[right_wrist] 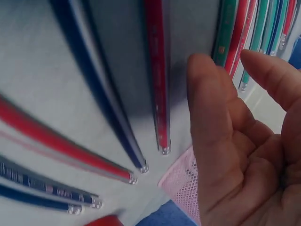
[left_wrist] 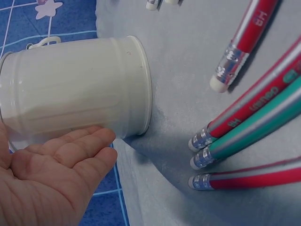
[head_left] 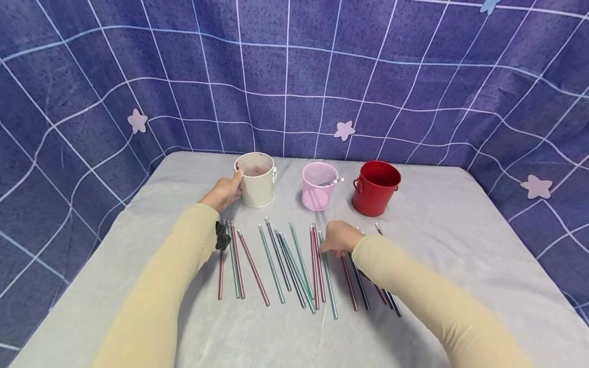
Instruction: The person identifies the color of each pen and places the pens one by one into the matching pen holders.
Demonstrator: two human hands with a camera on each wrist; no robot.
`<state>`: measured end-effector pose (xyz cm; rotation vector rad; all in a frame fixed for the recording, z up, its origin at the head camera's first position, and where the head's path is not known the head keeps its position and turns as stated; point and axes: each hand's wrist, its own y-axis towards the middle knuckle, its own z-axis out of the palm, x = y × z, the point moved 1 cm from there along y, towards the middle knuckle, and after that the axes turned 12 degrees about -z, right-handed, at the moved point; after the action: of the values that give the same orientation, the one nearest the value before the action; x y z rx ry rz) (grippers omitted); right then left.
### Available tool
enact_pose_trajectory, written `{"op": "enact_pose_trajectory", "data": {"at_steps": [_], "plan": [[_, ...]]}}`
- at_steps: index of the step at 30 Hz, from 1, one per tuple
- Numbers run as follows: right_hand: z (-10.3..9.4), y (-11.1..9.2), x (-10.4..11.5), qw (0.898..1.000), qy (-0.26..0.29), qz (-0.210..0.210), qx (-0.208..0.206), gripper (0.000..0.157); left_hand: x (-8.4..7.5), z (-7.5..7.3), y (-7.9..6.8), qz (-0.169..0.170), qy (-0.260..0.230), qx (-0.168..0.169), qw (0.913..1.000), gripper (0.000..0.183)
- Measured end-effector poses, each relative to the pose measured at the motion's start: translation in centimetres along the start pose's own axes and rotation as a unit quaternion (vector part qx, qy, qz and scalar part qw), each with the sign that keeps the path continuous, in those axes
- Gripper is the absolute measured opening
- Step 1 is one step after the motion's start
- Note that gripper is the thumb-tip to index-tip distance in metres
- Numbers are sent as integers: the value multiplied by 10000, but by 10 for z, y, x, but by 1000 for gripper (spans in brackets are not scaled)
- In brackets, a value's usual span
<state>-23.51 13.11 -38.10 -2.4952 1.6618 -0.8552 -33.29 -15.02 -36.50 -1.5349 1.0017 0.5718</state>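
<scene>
Head view. Left hand (head_left: 225, 192): straight fingers against cream bucket (head_left: 258, 190), far left. Right hand (head_left: 341, 238): fingers and thumb parted beside green pencil (head_left: 330, 286), nearer than pink basket (head_left: 315, 197). Pencil: presumably light, stiff, apt to roll; pinch mid-shaft.

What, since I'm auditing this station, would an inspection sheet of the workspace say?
Surface: grey cloth, lightly wrinkled.
Job's things: red, green and dark blue pencils lying in a loose row; beyond them stand a cream bucket, a pink mesh bucket with at least one pencil leaning out, and a red bucket.
Clutter: nothing seen.
Hands: left hand touches the cream bucket's side; right hand is at the pencils, thumb and fingers apart.
Cables: nothing seen.
Surroundings: blue-purple curtain with pale grid lines and stars.
</scene>
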Motion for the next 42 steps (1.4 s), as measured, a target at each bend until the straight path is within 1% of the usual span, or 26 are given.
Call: {"op": "enact_pose_trajectory", "data": {"at_steps": [3,8,13,15,19,21,25,29,32,38,42], "plan": [[7,0,1,10000,-35,60,-16,30,1,0,1,18,-20,24,10000,73],[14,3,-2,9997,220,67,-16,32,2,-1,3,-8,-44,14,10000,73],[16,7,-6,9982,573,189,11,31,1,-1,2,23,-47,-15,10000,73],[16,8,-7,9974,694,176,45,30,1,-2,2,25,-114,-51,9999,72],[16,8,-9,9961,866,150,66,29,0,-3,2,47,-37,-153,9999,73],[15,9,-9,9958,895,159,93,29,0,-4,2,75,34,-188,9998,74],[14,10,-10,9952,927,246,207,29,0,-2,2,74,7,-177,9998,74],[16,9,-12,9959,840,224,238,29,1,1,2,-4,8,-125,9999,74],[17,8,-11,9965,789,174,224,29,2,1,2,9,64,-106,9999,75],[15,10,-10,9960,824,165,297,29,1,0,1,67,-107,-139,9998,75],[16,11,-9,9958,832,214,325,29,1,-1,0,47,-48,-154,9999,74]]}}
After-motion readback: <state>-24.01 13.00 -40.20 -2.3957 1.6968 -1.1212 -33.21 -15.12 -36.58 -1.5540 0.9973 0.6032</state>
